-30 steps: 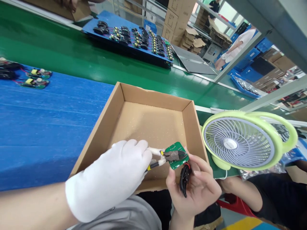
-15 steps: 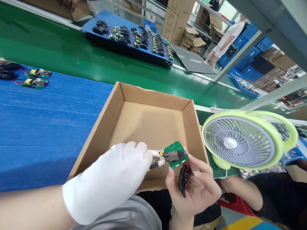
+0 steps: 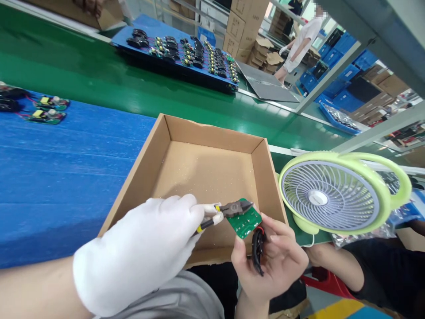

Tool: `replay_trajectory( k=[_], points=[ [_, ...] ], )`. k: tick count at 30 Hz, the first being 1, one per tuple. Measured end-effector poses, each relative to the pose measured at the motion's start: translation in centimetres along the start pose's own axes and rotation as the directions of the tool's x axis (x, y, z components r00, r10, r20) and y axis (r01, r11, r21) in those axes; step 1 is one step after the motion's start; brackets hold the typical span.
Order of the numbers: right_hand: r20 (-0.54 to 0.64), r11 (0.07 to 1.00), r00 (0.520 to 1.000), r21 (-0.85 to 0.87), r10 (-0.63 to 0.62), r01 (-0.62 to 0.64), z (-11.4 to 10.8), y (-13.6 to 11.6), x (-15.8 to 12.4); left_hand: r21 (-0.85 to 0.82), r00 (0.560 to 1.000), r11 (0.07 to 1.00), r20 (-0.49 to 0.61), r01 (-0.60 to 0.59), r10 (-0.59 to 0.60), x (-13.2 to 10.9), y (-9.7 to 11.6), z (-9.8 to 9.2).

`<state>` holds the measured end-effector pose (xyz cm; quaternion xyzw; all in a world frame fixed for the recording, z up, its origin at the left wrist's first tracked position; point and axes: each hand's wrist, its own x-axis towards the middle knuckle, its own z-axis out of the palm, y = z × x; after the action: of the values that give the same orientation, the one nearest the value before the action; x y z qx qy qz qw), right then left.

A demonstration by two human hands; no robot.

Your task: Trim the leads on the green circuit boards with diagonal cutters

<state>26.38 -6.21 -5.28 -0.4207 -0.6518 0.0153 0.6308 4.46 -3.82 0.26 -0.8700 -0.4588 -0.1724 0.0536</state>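
Observation:
My left hand (image 3: 142,250), in a white glove, is wrapped around side cutters (image 3: 236,208) with dark jaws and white-and-yellow handles. The cutter jaws lie across the upper edge of a small green circuit board (image 3: 245,222); whether they touch it I cannot tell. Bare fingers of my right hand (image 3: 272,259) pinch the board, whose underside with solder points faces up. From it, red wires run to a black curved plastic part (image 3: 257,251) resting against my right palm. Both hands are over the near part of a shallow cardboard box (image 3: 212,133) with tiny bits scattered on its floor.
A green fan (image 3: 328,195) stands right of the box, with a co-worker's arm (image 3: 335,266) below it. Several boards with black parts fill a blue tray (image 3: 122,37) at the back. Two boards (image 3: 48,116) lie on the blue mat (image 3: 83,164).
The cutters have shifted slightly left and up, from across the board's middle to its upper edge. The board has tilted a little. A person in the background has moved left.

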Motion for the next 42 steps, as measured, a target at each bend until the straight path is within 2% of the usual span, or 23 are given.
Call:
replay_trajectory(
  k=[5,9,12,19,27,42],
  points=[
    [-0.011,0.999,1.0,0.026,0.025,-0.024,0.0,-0.1,0.1,-0.098,0.988,0.988,0.112,0.119,-0.108,-0.8,-0.9,0.5],
    [-0.014,0.997,0.999,0.057,0.044,-0.044,0.2,-0.2,0.1,-0.111,0.945,0.964,0.255,0.24,-0.206,-1.3,-1.0,1.0],
    [-0.023,0.993,0.998,0.098,0.066,-0.064,0.3,-0.3,0.1,-0.111,0.918,0.951,0.315,0.289,-0.242,-1.5,-1.1,1.1],
    [-0.041,0.987,0.993,0.124,0.108,-0.103,0.4,-0.4,0.4,-0.126,0.946,0.967,0.267,0.222,-0.182,-1.3,-1.0,0.9],
    [-0.05,0.986,0.99,0.116,0.129,-0.123,0.3,-0.5,0.3,-0.187,0.93,0.941,0.296,0.281,-0.219,-1.2,-1.2,0.9],
    [-0.073,0.975,0.977,0.109,0.202,-0.194,0.1,-0.7,0.2,-0.232,0.962,0.947,0.21,0.221,-0.173,-0.9,-0.9,0.7]
  ],
)
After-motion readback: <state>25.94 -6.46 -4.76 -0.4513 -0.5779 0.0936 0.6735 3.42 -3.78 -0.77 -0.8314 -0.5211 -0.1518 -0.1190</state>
